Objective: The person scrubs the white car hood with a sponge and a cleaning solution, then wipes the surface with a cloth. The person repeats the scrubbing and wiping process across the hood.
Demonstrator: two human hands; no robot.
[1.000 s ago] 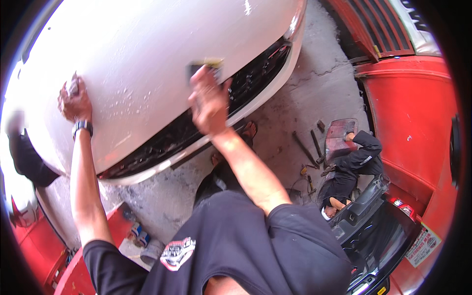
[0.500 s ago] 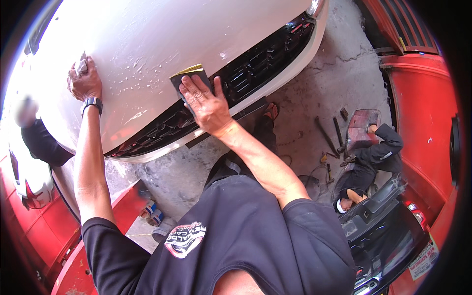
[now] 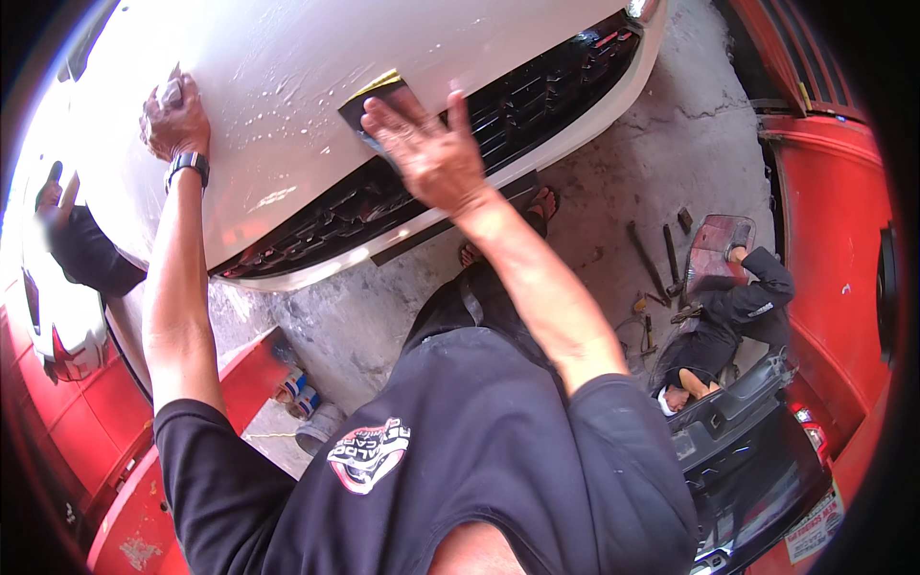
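Stretched fingers of my right hand (image 3: 431, 153) press a folded dark sheet of sandpaper (image 3: 393, 94), yellow along its far edge, against the front edge of a white car hood (image 3: 287, 77). The thumb stands away from it. Most of the sheet's near part is hidden under the hand. Further left on the hood, my left hand (image 3: 175, 125) is closed round a small pale grey wad (image 3: 173, 93) whose kind I cannot make out. Water drops and wet streaks cover the paint between the hands. Below the hood edge runs the black grille (image 3: 522, 110).
Another person's dark sleeve (image 3: 101, 259) shows beside the car at left. At lower right a person in black (image 3: 714, 335) is low by a black car part (image 3: 757, 479), one hand at a reddish-grey panel (image 3: 721, 251). Tools (image 3: 649, 264) lie on the concrete floor (image 3: 613, 201).
My right hand has slid the sandpaper farther up the hood, away from me. My left hand stays on the hood with the wad. The person at left has raised a hand.
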